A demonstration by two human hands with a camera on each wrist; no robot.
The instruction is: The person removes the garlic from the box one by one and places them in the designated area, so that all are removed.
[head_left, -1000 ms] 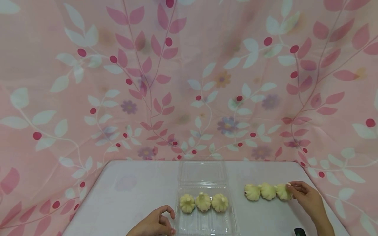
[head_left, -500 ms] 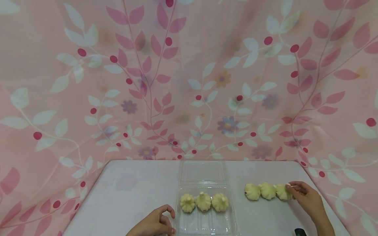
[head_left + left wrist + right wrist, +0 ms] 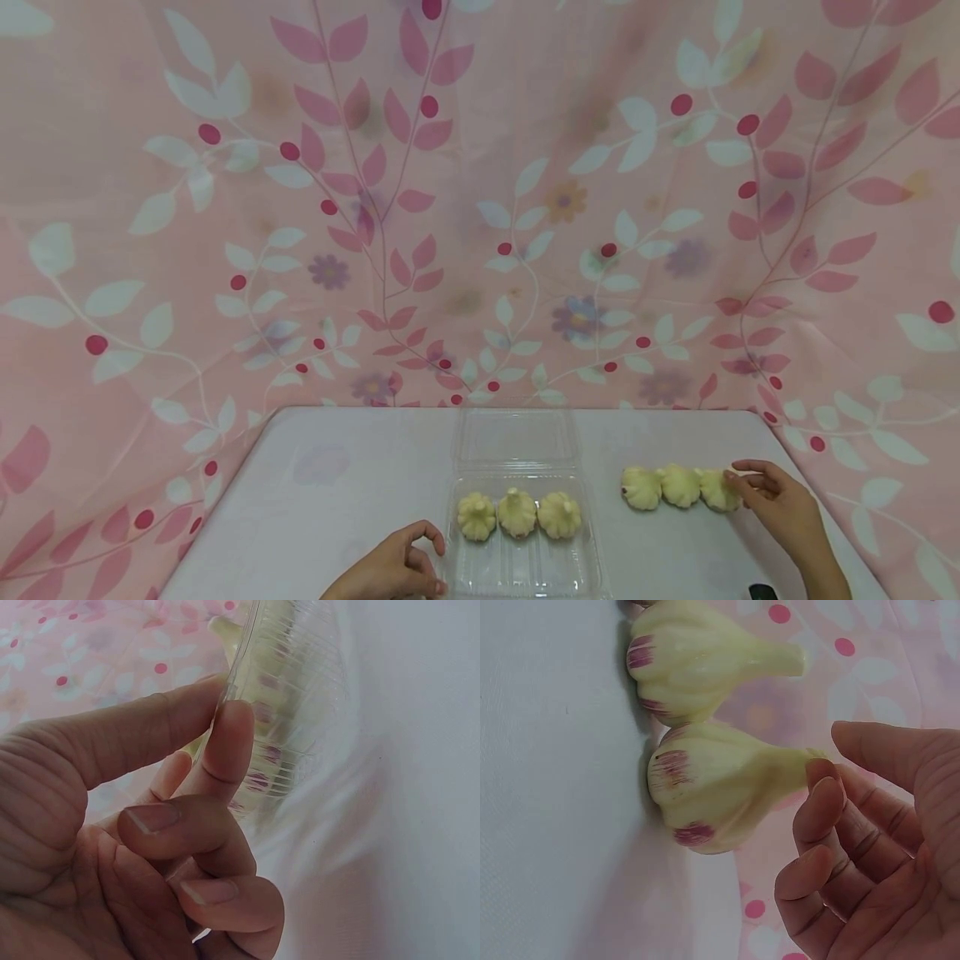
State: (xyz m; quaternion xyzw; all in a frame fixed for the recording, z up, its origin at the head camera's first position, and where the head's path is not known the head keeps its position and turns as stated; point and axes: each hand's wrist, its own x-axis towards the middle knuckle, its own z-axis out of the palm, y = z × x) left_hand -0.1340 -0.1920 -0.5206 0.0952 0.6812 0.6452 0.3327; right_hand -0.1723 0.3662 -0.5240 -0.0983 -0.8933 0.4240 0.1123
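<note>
Three pale garlic bulbs [image 3: 517, 512] stand in a row inside a clear plastic clamshell box [image 3: 513, 567], its lid tipped back flat. My left hand [image 3: 393, 564] pinches the box's left rim between thumb and index finger, as the left wrist view shows. On the table to the right, three more garlic bulbs [image 3: 680, 485] stand side by side. My right hand [image 3: 780, 504] is at the rightmost garlic bulb [image 3: 712, 787]. Its thumb stands away from the stem while a fingertip touches the stem's end. Purple streaks mark the bulbs' lower sides.
A white cloth-covered table [image 3: 330, 492] carries everything. A dark object [image 3: 762, 592] is cut off by the bottom edge, near the right forearm. Behind the table hangs a pink leaf-patterned curtain [image 3: 480, 208].
My right hand's thumb and index finger have parted, letting go of the rightmost bulb's stem. The left hand and the boxed bulbs have stayed in place.
</note>
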